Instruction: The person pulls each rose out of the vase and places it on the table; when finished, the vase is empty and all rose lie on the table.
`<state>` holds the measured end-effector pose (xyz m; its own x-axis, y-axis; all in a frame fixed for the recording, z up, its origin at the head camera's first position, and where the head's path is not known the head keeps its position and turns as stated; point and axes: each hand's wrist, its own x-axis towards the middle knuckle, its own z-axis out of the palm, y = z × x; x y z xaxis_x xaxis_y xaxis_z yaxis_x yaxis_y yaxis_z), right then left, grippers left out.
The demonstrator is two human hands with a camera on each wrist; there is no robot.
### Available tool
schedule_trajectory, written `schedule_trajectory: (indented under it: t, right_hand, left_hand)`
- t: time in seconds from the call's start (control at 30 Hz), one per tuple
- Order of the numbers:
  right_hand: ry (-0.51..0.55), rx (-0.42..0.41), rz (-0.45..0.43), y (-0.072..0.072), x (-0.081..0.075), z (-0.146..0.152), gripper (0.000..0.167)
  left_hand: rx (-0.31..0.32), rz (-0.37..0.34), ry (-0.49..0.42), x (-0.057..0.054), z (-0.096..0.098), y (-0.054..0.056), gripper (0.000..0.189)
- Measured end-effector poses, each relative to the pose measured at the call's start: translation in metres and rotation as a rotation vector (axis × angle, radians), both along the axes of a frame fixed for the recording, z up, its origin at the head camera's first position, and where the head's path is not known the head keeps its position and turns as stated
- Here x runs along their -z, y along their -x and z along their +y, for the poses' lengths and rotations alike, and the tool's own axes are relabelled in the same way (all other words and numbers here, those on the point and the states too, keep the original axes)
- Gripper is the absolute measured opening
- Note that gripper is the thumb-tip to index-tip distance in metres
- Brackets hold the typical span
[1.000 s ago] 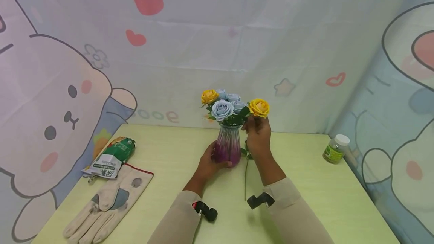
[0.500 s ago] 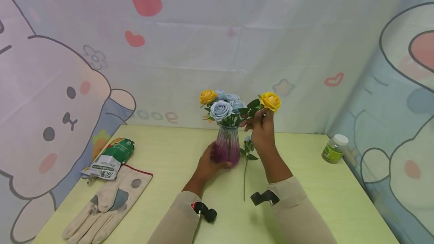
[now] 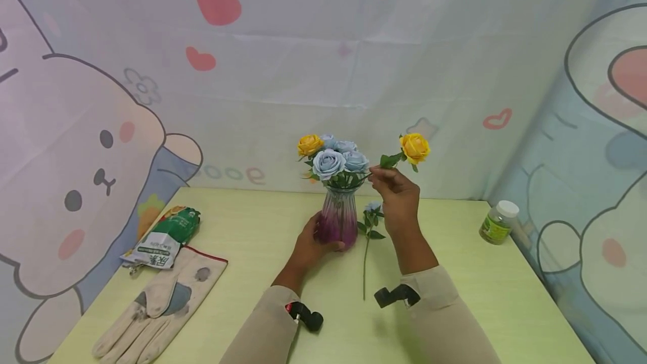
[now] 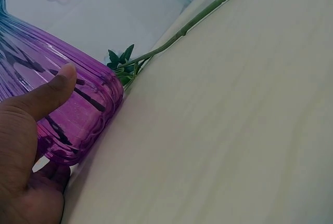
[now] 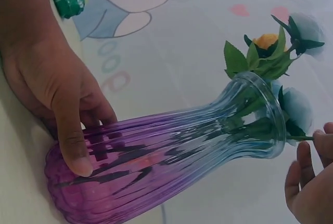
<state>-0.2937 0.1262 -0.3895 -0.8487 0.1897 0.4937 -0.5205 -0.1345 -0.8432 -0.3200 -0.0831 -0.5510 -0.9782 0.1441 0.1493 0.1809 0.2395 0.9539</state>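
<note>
My left hand [image 3: 307,246] grips the lower part of a ribbed glass vase [image 3: 340,212], purple at the base and bluish clear at the mouth. The vase stands upright on the table with several blue roses [image 3: 328,164] and a yellow rose [image 3: 309,145] in it. Just right of the mouth, my right hand [image 3: 401,201] pinches the stem of another yellow rose [image 3: 415,148], whose bloom leans out to the right. In the right wrist view, a thin green stem runs from the rim to the right fingertips [image 5: 318,136]. A single blue rose [image 3: 370,223] lies on the table beside the vase.
On the left of the table [image 3: 445,319] lie a pale work glove [image 3: 162,308] and a green-and-white packet [image 3: 169,237]. A white-capped jar [image 3: 499,222] stands near the right edge. Behind the table hangs a printed cloth [image 3: 303,72].
My right hand and the yellow rose have moved rightward, away from the other blooms. More of the blue rose on the table now shows. The left hand and vase have stayed put.
</note>
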Motion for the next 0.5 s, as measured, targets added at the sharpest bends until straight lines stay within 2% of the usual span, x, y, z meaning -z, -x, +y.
schedule_trajectory:
  t: [0.33, 0.5]
  right_hand:
    - [0.172, 0.057, 0.120, -0.0001, -0.0006, -0.0057, 0.016]
    - [0.297, 0.090, 0.128, -0.0002, -0.0036, 0.0017, 0.016]
  left_hand:
    - [0.003, 0.001, 0.001, -0.0002, -0.0006, -0.0004, 0.108]
    - [0.005, 0.001, 0.008, -0.0006, -0.0009, -0.0005, 0.109]
